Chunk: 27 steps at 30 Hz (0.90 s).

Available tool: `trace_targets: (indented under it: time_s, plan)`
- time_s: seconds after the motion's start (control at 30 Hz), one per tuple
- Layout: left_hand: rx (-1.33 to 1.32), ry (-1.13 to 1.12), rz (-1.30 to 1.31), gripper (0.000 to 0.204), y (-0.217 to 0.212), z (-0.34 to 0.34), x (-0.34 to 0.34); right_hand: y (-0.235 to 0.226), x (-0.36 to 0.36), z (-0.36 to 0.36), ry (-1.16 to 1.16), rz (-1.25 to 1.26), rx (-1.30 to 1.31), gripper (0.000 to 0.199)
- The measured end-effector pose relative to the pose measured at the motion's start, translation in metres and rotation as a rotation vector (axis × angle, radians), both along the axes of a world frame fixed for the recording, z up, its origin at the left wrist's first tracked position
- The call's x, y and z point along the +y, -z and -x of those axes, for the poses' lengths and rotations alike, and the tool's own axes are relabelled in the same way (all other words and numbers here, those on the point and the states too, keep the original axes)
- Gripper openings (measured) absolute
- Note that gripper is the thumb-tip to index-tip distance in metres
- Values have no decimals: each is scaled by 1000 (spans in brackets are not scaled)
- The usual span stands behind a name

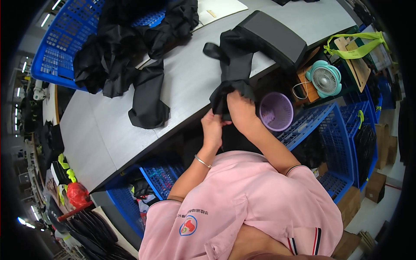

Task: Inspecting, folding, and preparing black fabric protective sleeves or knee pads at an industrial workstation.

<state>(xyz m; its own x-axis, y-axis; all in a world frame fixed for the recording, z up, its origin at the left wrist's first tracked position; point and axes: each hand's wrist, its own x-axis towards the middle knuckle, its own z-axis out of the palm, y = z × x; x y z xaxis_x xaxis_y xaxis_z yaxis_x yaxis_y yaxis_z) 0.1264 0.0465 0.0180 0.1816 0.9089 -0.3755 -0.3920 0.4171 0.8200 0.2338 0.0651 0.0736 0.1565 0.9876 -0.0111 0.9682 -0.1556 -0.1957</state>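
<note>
A long black fabric piece (236,65) with a loop at its upper left hangs over the table's front edge. Its lower end is bunched, and my right hand (240,110) grips it there, the fingertips partly hidden in the folds. Just to the left and lower, my left hand (212,128) pinches the lower edge of the same piece. Left of it on the table lies another folded black fabric piece (149,97). Beyond that, a heap of black fabric (108,56) spills out of a blue plastic basket (54,54).
A dark box-shaped block (273,37) stands on the grey table (104,130) at the far right. Below the edge are a purple bin (276,112), a teal fan (324,79) and blue crates (338,143). More crates (125,203) sit under the table at left.
</note>
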Motion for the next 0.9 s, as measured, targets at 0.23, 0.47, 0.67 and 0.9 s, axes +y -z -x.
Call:
trace_targets:
  time_s: [0.23, 0.47, 0.67, 0.9]
  plan:
    - [22, 19, -58, 23, 0, -7, 4, 57, 7, -30, -56, -302, 30, 25]
    - [-77, 83, 148, 23, 22, -7, 12, 65, 16, -6, -270, -499, 141, 20]
    - [-98, 197, -37, 20, -2, -5, 18, 49, 17, 2, -187, -715, 388, 19]
    - [125, 128, -124, 24, 31, -4, 20, 1, 43, 10, -298, 54, 492, 42]
